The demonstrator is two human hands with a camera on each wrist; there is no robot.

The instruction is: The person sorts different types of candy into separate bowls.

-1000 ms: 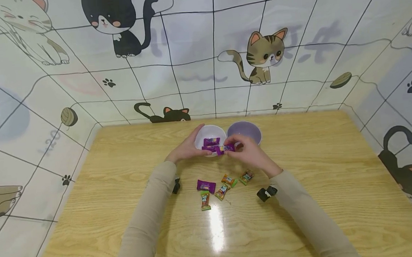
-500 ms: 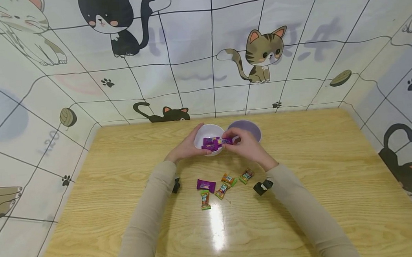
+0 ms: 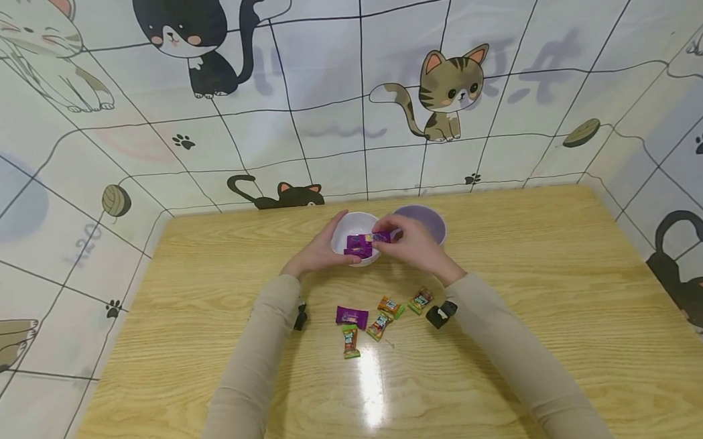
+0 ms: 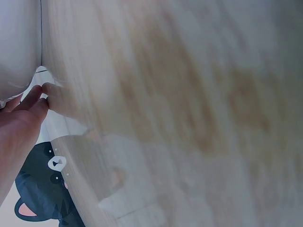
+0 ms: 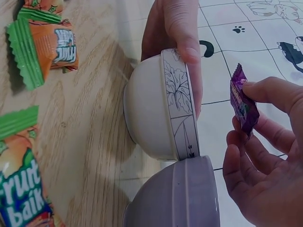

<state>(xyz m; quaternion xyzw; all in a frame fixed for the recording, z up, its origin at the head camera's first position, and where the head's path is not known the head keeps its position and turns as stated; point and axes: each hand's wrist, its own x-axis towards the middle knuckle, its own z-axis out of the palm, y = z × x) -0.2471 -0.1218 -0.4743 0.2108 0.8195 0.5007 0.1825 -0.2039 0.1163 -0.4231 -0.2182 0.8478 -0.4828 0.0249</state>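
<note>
My left hand [image 3: 320, 253] grips the white bowl [image 3: 354, 222], thumb at its near rim and fingers along its outer side. In the right wrist view, that bowl [image 5: 149, 106] shows a leaf-pattern band below the rim. Purple-wrapped candies [image 3: 357, 252] lie inside. Over the bowl's right edge, my right hand [image 3: 416, 246] pinches another purple-wrapped candy [image 5: 244, 101] between thumb and fingers. Its wrapper stands above the rim in the right wrist view. Only part of the left hand [image 4: 21, 123] and the bowl's side [image 4: 19, 47] show in the left wrist view.
A purple bowl [image 3: 431, 221] stands against the white one on its right, partly behind the right hand. Nearer on the wooden table [image 3: 210, 275] lie a purple-wrapped candy [image 3: 351, 317] and several orange-green candies [image 3: 350, 341]. A cat-print sheet [image 3: 334, 133] rises behind.
My right hand has moved left and slightly away from me, bringing the pinched candy farther over the white bowl. The left hand keeps its grip on the bowl.
</note>
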